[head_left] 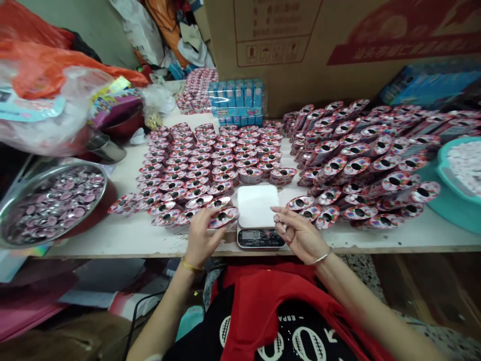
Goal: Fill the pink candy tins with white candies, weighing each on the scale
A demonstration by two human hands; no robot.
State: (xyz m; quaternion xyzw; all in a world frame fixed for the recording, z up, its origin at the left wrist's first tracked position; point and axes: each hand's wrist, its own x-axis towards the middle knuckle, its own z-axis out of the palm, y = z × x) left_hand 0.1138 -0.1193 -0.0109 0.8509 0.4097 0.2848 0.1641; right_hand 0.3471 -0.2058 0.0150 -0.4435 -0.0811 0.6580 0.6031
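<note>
The oval red-and-pink blister pack (224,217) sits pinched in the left hand (201,236) in the head view, its long axis tilted from lower left up to the right, with its far end close to the digital scale (257,213). The pack lies just beyond the left fingertips (208,215), which close on its near edge, making the left hand clearly the nearer one. Across the scale's white platform, the right hand (300,234) has its fingers (280,216) curled and drawn together, gripping nothing visible. Rows of matching packs (195,173) lie beyond the left fingers on the white table (128,235), and further ranks stand past the right fingers.
</note>
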